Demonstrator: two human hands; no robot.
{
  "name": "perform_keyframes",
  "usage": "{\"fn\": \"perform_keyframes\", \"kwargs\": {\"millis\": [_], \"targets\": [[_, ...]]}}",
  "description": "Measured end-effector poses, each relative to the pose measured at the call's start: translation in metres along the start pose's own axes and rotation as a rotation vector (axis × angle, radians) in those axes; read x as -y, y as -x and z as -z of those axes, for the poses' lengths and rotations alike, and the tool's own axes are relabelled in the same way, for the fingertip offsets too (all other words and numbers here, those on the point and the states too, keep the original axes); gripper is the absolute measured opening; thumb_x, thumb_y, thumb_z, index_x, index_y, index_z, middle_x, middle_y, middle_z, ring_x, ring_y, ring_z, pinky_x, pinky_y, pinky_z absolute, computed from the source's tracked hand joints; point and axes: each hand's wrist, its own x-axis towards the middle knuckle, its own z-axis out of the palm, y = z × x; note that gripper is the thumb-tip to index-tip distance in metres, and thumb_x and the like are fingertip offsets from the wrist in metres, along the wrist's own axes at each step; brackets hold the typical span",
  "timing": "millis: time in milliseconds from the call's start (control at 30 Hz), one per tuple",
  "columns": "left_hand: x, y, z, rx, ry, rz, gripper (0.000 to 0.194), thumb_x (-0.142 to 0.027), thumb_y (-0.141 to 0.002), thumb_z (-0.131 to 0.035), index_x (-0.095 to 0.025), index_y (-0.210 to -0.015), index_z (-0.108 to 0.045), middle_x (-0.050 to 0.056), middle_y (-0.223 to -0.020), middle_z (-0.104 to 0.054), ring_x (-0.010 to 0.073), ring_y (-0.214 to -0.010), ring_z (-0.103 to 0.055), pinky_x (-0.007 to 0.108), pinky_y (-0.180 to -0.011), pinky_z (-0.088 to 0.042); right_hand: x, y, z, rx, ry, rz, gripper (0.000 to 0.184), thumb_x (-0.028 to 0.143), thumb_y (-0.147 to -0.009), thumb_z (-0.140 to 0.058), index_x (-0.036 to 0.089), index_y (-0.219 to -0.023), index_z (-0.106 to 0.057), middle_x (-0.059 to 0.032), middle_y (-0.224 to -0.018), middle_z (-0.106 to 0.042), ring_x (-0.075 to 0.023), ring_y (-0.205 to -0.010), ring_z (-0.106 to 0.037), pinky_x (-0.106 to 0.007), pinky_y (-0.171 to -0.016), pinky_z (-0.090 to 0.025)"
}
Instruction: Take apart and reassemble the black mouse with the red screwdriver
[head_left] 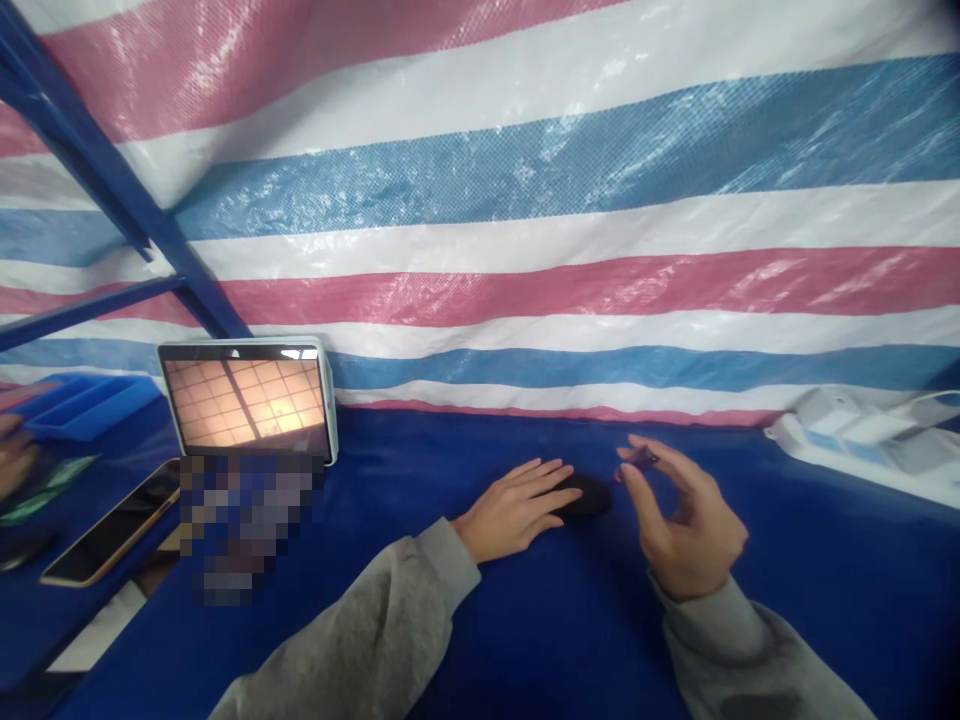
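My left hand (521, 505) lies flat with its fingers stretched out, the fingertips over the near-left edge of a dark, roundish flat thing (592, 495) on the blue table. What the dark thing is, I cannot make out. Just right of it, my right hand (686, 515) is raised a little above the table. Thumb and fingertips pinch a small shiny purple piece (637, 460); its kind is too small to tell, and the fingers cover part of it.
At left a tablet (251, 405) stands upright, with a phone (116, 525) beside it and a pixelated patch in front. Another person's hand (15, 455) is near a blue tray (90, 405) at the far left. White power strips (870, 445) lie at right. A striped sheet (525, 230) hangs behind.
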Motion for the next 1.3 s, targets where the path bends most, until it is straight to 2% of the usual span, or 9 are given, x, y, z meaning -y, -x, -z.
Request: {"fn": "perform_keyframes", "kwargs": {"millis": [100,200,300,433,533,733,900,1133,1300], "targets": [[-0.0008,0.0004,0.0000,-0.001,-0.007,-0.002,0.040,-0.033,-0.105,-0.040,-0.019,-0.142,-0.049,0.008,-0.155,-0.041,0.0198,-0.147,-0.032,0.041,-0.124,-0.026,0.0000,-0.0005,0.0020,-0.006,0.058,0.044,0.041,0.012,-0.082,-0.071,0.021,-0.122,-0.064,-0.0098,-0.103,-0.074,-0.0204,-0.083,-0.071,-0.037,-0.075,-0.059],[-0.0008,0.0015,-0.0007,-0.024,0.001,0.015,0.039,-0.032,-0.105,-0.042,-0.022,-0.141,-0.050,0.007,-0.154,-0.044,0.0200,-0.146,-0.035,0.042,-0.122,-0.029,-0.0023,-0.0008,0.0017,0.001,0.083,0.092,0.041,0.012,-0.087,-0.064,0.021,-0.126,-0.062,-0.0113,-0.105,-0.074,-0.0239,-0.093,-0.071,-0.041,-0.081,-0.060],[-0.0004,0.0020,-0.0010,-0.033,0.007,0.031,0.039,-0.031,-0.104,-0.043,-0.023,-0.141,-0.050,0.006,-0.152,-0.045,0.0197,-0.145,-0.036,0.041,-0.121,-0.031,-0.0050,0.0006,-0.0006,0.002,0.034,0.059,0.041,0.012,-0.088,-0.062,0.021,-0.128,-0.060,-0.0105,-0.109,-0.073,-0.0236,-0.093,-0.072,-0.042,-0.084,-0.060],[-0.0008,0.0015,0.0002,-0.031,0.012,0.021,0.038,-0.030,-0.104,-0.043,-0.022,-0.141,-0.051,0.006,-0.153,-0.044,0.0194,-0.145,-0.036,0.041,-0.122,-0.030,-0.0056,0.0012,-0.0013,-0.037,0.015,0.037,0.034,0.014,-0.084,-0.068,0.022,-0.117,-0.065,-0.0087,-0.106,-0.073,-0.0228,-0.088,-0.072,-0.037,-0.074,-0.060],[-0.0011,0.0012,0.0007,-0.044,0.017,0.029,0.038,-0.031,-0.105,-0.041,-0.021,-0.141,-0.051,0.007,-0.152,-0.046,0.0197,-0.144,-0.038,0.040,-0.121,-0.031,-0.0034,-0.0005,0.0001,-0.004,0.039,0.054,0.030,0.012,-0.088,-0.062,0.020,-0.117,-0.066,-0.0094,-0.103,-0.074,-0.0236,-0.095,-0.071,-0.040,-0.082,-0.059],[-0.0001,0.0020,-0.0014,-0.042,0.012,0.019,0.038,-0.030,-0.104,-0.044,-0.022,-0.140,-0.052,0.006,-0.153,-0.045,0.0193,-0.145,-0.037,0.040,-0.122,-0.030,-0.0029,0.0005,-0.0005,-0.043,0.029,-0.070,0.023,0.021,-0.085,-0.069,0.018,-0.108,-0.067,-0.0090,-0.094,-0.075,-0.0190,-0.071,-0.071,-0.035,-0.067,-0.059],[0.0005,0.0024,-0.0025,-0.066,0.021,0.008,0.038,-0.029,-0.104,-0.043,-0.019,-0.139,-0.052,0.008,-0.152,-0.046,0.0200,-0.145,-0.036,0.040,-0.122,-0.030,-0.0065,0.0034,-0.0014,0.007,-0.016,0.016,0.034,0.015,-0.088,-0.062,0.021,-0.122,-0.064,-0.0094,-0.108,-0.074,-0.0226,-0.088,-0.073,-0.041,-0.082,-0.060],[-0.0005,0.0021,-0.0021,-0.055,0.022,0.000,0.039,-0.027,-0.104,-0.041,-0.020,-0.141,-0.050,0.009,-0.153,-0.044,0.0209,-0.146,-0.035,0.042,-0.122,-0.031,-0.0070,0.0075,-0.0016,-0.021,0.021,-0.047,0.031,0.021,-0.085,-0.069,0.020,-0.115,-0.065,-0.0070,-0.094,-0.075,-0.0173,-0.066,-0.067,-0.036,-0.069,-0.059],[-0.0002,0.0019,-0.0027,-0.090,0.023,-0.004,0.037,-0.027,-0.104,-0.042,-0.018,-0.138,-0.053,0.009,-0.151,-0.047,0.0200,-0.145,-0.037,0.041,-0.122,-0.031,-0.0062,0.0059,-0.0008,0.026,-0.012,-0.009,0.034,0.016,-0.090,-0.060,0.021,-0.123,-0.062,-0.0106,-0.110,-0.073,-0.0215,-0.084,-0.073,-0.042,-0.082,-0.060]]}}
